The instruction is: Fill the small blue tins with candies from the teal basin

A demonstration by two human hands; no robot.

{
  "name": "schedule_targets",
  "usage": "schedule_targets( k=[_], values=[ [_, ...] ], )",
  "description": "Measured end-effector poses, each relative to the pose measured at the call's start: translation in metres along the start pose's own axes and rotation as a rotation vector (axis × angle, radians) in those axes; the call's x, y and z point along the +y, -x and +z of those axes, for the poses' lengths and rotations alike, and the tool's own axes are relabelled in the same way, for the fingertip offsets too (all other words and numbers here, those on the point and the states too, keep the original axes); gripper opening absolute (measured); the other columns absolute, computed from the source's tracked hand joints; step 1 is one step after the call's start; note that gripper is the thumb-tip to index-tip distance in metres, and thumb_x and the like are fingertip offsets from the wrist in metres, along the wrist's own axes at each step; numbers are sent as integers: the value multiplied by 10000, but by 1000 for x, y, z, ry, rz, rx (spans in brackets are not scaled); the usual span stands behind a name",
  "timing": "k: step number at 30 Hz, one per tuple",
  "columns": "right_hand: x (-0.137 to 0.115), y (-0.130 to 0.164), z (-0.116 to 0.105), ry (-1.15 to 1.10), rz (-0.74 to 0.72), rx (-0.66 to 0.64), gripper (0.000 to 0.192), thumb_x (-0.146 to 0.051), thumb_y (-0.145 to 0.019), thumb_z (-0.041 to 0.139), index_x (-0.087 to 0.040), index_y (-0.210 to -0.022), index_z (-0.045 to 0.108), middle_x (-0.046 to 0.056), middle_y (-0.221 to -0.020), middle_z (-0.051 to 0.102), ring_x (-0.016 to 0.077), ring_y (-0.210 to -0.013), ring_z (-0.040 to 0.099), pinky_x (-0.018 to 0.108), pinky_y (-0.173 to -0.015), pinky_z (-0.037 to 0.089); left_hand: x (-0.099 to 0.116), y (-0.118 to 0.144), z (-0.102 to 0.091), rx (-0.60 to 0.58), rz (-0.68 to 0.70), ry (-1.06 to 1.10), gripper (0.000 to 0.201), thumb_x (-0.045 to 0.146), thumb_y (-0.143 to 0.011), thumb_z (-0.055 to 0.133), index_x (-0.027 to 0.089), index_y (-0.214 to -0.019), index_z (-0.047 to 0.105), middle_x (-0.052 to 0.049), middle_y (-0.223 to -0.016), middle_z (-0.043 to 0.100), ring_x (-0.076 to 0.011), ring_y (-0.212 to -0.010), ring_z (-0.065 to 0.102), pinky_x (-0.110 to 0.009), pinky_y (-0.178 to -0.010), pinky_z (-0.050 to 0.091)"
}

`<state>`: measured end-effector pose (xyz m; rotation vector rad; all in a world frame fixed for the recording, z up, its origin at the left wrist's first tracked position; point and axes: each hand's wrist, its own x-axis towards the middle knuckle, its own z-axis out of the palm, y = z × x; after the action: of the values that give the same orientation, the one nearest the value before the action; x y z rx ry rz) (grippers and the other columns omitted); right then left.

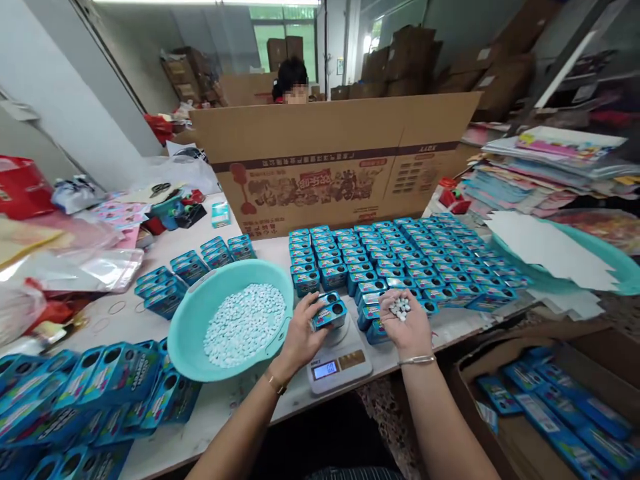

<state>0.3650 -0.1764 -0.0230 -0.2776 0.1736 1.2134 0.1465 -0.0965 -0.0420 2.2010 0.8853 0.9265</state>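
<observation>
My left hand has its fingers closed round a pair of small blue boxes with dark round openings on top. The boxes are over the pan of a digital scale, whose display looks like 0.0; whether they touch the pan is hard to tell. My right hand is palm up and cupped, holding a small heap of white pellets beside the rows of boxes. Left of my left hand, a turquoise basin contains many pale pellets.
Rows of blue boxes cover the table's right half, with more stacked at the left. Behind stands a large cardboard sheet, with a person beyond. A carton of flat blue boxes is at lower right. Papers are piled at right.
</observation>
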Motion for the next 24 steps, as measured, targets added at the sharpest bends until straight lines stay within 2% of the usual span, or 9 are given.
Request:
schedule_targets(
  k=[2, 4, 7, 9, 13, 16, 21, 24],
  values=[
    [-2, -1, 0, 14, 10, -12, 230, -129, -822, 603, -206, -712, 416, -57, -651, 518, 63, -562, 565, 153, -515, 526, 11, 12, -21, 30, 38, -17, 367, 155, -766, 688, 202, -1125, 628, -124, -1339, 574, -303, -1337, 462, -537, -1104, 397],
    [0, -2, 3, 35, 19, -31, 222, -179, -869, 569, -209, -717, 410, -61, -634, 509, 56, -488, 507, 143, -438, 470, 26, 34, -50, 27, 34, -24, 320, 215, -824, 653, 222, -1142, 621, -105, -1294, 603, -264, -1256, 542, -471, -1059, 458],
    [9, -5, 10, 74, 14, -28, 238, -262, -938, 484, -211, -716, 416, -66, -605, 486, 49, -392, 402, 145, -342, 361, 40, 79, -89, 9, -78, -52, 287, 258, -846, 637, 255, -1133, 635, -60, -1140, 668, -210, -1040, 659, -343, -905, 554],
    [17, -8, 15, 102, 14, -9, 278, -305, -966, 441, -211, -705, 423, -77, -564, 439, 48, -352, 337, 152, -312, 303, 36, 111, -104, 48, -172, -93, 283, 281, -845, 635, 259, -1127, 644, -44, -1086, 685, -202, -975, 680, -302, -842, 569],
    [32, -15, 23, 186, 47, 14, 329, -364, -969, 455, -210, -680, 427, -93, -520, 366, 50, -334, 275, 161, -304, 258, 4, 165, -107, 148, -309, -165, 275, 336, -838, 629, 236, -1093, 655, -49, -1027, 699, -207, -912, 693, -289, -789, 576],
    [40, -21, 27, 211, 66, 30, 332, -368, -959, 484, -208, -674, 424, -93, -518, 360, 51, -354, 299, 153, -318, 274, -21, 188, -102, 211, -363, -199, 289, 349, -839, 615, 227, -1099, 646, -57, -1033, 696, -219, -937, 684, -317, -824, 566],
    [49, -27, 33, 228, 51, 115, 351, -389, -955, 496, -203, -668, 416, -81, -525, 389, 58, -431, 409, 142, -379, 362, -47, 198, -102, 223, -406, -196, 330, 373, -855, 581, 216, -1142, 623, -72, -1069, 685, -234, -974, 672, -360, -877, 548],
    [53, -31, 38, 287, 21, 126, 352, -398, -931, 544, -201, -666, 424, -75, -539, 414, 67, -486, 470, 156, -432, 427, -51, 196, -105, 217, -399, -224, 388, 419, -861, 572, 212, -1188, 598, -85, -1103, 673, -248, -994, 666, -374, -870, 550]
  ],
)
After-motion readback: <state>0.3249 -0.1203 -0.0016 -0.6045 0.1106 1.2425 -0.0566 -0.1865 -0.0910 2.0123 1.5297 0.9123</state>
